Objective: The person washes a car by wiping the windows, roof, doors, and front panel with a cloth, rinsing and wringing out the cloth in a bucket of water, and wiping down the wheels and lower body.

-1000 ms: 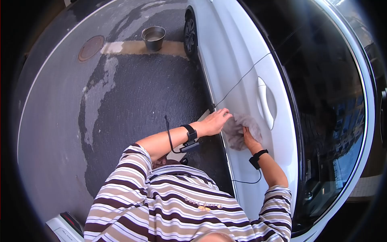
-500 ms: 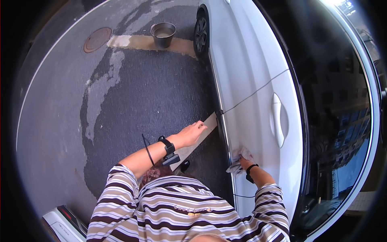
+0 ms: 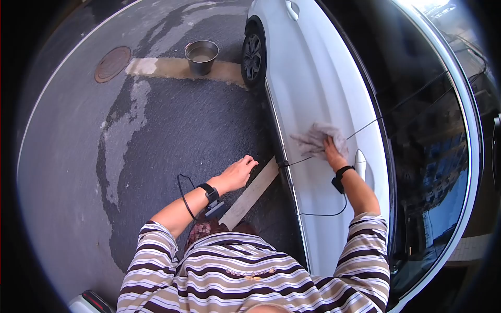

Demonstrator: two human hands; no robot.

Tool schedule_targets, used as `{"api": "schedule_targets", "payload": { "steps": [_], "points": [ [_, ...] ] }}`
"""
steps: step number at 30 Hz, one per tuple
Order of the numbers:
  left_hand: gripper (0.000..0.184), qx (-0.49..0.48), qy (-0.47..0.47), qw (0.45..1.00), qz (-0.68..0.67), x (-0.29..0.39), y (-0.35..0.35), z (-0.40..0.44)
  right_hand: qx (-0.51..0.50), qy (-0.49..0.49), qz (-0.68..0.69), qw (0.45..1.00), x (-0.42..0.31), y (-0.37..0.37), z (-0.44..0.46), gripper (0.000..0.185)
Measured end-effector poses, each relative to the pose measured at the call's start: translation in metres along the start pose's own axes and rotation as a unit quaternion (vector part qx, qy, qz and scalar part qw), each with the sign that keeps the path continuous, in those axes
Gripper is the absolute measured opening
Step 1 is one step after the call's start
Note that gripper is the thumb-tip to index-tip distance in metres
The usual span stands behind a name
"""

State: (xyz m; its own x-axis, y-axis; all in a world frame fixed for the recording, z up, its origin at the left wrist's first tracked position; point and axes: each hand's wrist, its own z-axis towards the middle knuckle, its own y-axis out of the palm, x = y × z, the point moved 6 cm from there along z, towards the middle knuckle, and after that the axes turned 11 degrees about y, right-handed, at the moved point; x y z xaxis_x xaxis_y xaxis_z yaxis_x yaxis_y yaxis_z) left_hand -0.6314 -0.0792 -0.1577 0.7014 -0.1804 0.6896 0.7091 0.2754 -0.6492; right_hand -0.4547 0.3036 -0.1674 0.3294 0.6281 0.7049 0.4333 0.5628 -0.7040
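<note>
My right hand [image 3: 334, 154] presses a pale, crumpled cloth [image 3: 317, 139] against the side of a white car [image 3: 305, 99]. The cloth is blurred by motion and lies across the gap between two doors, ahead of a door handle [image 3: 360, 164]. My left hand [image 3: 236, 174] hangs over the ground to the left of the car, with loosely bent fingers and nothing in it. Both wrists wear a black strap with a small device, and a thin cable runs near each.
A dark bucket [image 3: 201, 58] of murky water stands on the asphalt by the wheel [image 3: 252, 55]. A round manhole cover [image 3: 112, 64] lies further left. A pale painted line [image 3: 250, 195] runs beneath my left hand. Part of another white vehicle [image 3: 83, 305] shows at the lower left.
My right hand has carried the cloth forward along the car's side, from the lower door to beyond the handle. My left hand has shifted slightly to the left, and the view has shifted a little.
</note>
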Motion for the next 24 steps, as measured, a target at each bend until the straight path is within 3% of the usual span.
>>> {"api": "schedule_targets", "payload": {
  "steps": [1,2,4,5,6,9,12,16,22,24],
  "points": [
    [0.047,0.000,0.002,1.000,-0.001,-0.004,-0.006,0.001,0.037,-0.003,0.005,0.999,0.012,0.028,0.026,0.053],
    [0.047,0.013,0.013,1.000,0.002,-0.010,-0.009,0.002,0.118,-0.006,-0.088,0.989,0.026,0.004,0.036,0.054],
    [0.048,0.020,0.019,1.000,-0.006,-0.017,-0.012,0.007,0.097,0.079,0.080,0.989,0.062,-0.116,0.036,0.062],
    [0.048,0.023,0.019,0.999,-0.011,-0.021,-0.013,0.008,0.125,0.098,0.120,0.980,0.078,-0.113,0.053,0.065],
    [0.048,0.021,0.017,1.000,-0.008,-0.023,-0.012,0.011,0.115,0.106,0.122,0.980,0.091,-0.128,0.060,0.066],
    [0.048,-0.010,-0.016,0.999,-0.036,-0.030,-0.012,0.020,0.066,0.153,0.048,0.985,0.111,-0.164,0.082,0.097],
    [0.048,-0.005,-0.027,0.999,-0.036,-0.044,-0.008,0.031,0.059,0.204,0.060,0.975,0.106,-0.173,0.105,0.106],
    [0.046,0.026,-0.007,0.999,-0.024,-0.056,-0.016,0.052,0.108,0.150,0.091,0.979,0.084,-0.148,0.155,0.107],
    [0.050,-0.002,-0.090,0.996,0.005,-0.091,-0.059,0.083,0.074,0.023,0.088,0.993,0.017,-0.096,0.263,0.105],
    [0.048,0.018,-0.103,0.994,0.025,-0.101,-0.074,0.087,0.112,0.010,0.041,0.993,-0.015,-0.052,0.299,0.091]
  ]
}}
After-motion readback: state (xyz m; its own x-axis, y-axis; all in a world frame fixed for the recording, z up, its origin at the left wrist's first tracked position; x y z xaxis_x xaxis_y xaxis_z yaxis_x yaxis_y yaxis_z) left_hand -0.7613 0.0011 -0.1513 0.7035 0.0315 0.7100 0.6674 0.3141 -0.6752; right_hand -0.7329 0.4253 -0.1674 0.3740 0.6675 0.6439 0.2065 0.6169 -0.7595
